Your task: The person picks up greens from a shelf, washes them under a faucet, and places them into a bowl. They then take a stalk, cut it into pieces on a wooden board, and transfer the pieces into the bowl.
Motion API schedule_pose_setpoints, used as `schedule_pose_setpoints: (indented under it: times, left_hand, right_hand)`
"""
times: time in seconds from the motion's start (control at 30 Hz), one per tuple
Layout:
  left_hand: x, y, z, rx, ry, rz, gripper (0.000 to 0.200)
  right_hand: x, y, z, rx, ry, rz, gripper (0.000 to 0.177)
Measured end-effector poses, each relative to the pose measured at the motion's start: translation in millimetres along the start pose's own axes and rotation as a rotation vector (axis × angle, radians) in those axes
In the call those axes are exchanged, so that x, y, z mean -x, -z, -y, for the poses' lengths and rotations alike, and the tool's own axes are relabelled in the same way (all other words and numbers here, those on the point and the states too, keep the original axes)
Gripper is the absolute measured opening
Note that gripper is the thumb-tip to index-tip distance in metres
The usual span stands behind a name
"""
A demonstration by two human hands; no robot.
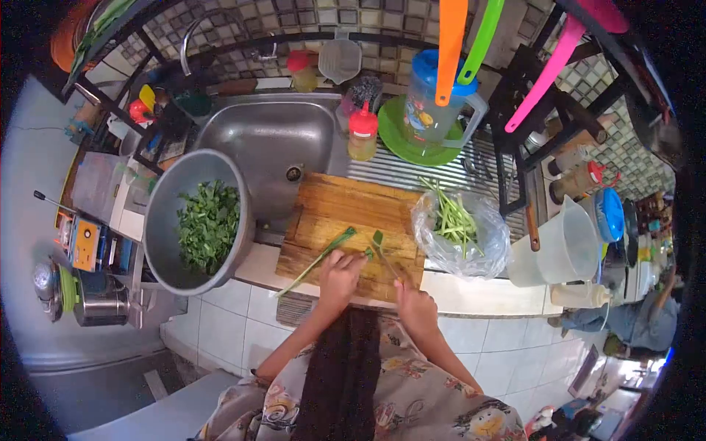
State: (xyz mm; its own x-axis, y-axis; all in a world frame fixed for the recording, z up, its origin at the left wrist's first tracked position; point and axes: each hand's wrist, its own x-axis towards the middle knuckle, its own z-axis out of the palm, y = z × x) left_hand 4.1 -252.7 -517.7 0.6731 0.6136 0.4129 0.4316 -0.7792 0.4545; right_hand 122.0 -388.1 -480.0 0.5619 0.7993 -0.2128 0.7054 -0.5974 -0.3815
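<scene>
On the wooden cutting board [331, 202] lies a long green stalk [316, 262] with a pale end pointing down-left. My left hand [342, 275] is closed over greens beside this stalk, near the middle of the board. My right hand [416, 303] is wrapped round the handle of a knife [385, 261], whose blade points up-left, with a green piece at its tip. A large grey bowl [156, 228] at the left holds chopped leaves [209, 228]. Right of the board, a clear plastic bag [487, 246] holds cut pale-green stems [457, 224].
Behind the board are a metal sink [276, 128], a red-capped bottle [362, 134] and a blue-lidded jug [434, 103] on a green plate [393, 132]. Orange, green and pink utensils hang overhead. At the right stand a clear pitcher [562, 250] and, farther off, a person [640, 320].
</scene>
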Motion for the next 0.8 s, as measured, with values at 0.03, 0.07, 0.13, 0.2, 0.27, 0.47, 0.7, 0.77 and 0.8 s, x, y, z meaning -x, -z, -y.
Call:
schedule_pose_setpoints:
  times: [0.03, 0.07, 0.13, 0.2, 0.27, 0.47, 0.7, 0.77, 0.8]
  left_hand:
    - [-1.0, -0.1, 2.0, 0.034, -0.013, 0.016, 0.022]
    - [-0.9, -1.1, 2.9, 0.068, -0.026, 0.028, 0.022]
    - [0.4, -3.5, 4.2, 0.07, -0.037, 0.006, 0.021]
    - [0.2, -3.5, 5.0, 0.071, -0.052, -0.016, 0.019]
    - [-0.8, -2.0, 5.0, 0.038, -0.092, -0.007, 0.018]
    - [0.5, -4.7, 4.3, 0.018, -0.065, -0.006, 0.017]
    - [-3.1, -4.5, 4.5, 0.05, -0.064, -0.025, 0.016]
    - [-2.8, -4.7, 4.9, 0.046, -0.061, -0.024, 0.015]
    - [-2.4, -4.9, 4.6, 0.045, -0.062, -0.028, 0.015]
  right_hand:
    - [3.7, -1.7, 1.2, -0.001, -0.002, 0.008, 0.036]
    - [6.6, -2.8, 1.3, 0.007, 0.006, 0.004, 0.036]
    - [8.4, -5.8, 0.4, 0.014, 0.016, -0.002, 0.036]
    - [7.4, -14.0, -3.9, -0.052, 0.021, 0.075, 0.037]
    - [8.4, -23.8, -5.5, -0.019, 0.019, 0.051, 0.037]
    - [4.0, -38.7, 4.5, 0.038, -0.049, 0.006, 0.038]
    - [14.3, -25.8, 0.0, 0.147, 0.215, 0.005, 0.027]
    - [20.1, -17.4, -3.7, 0.13, 0.145, 0.139, 0.027]
    - [22.1, -10.1, -3.9, 0.115, 0.076, 0.272, 0.026]
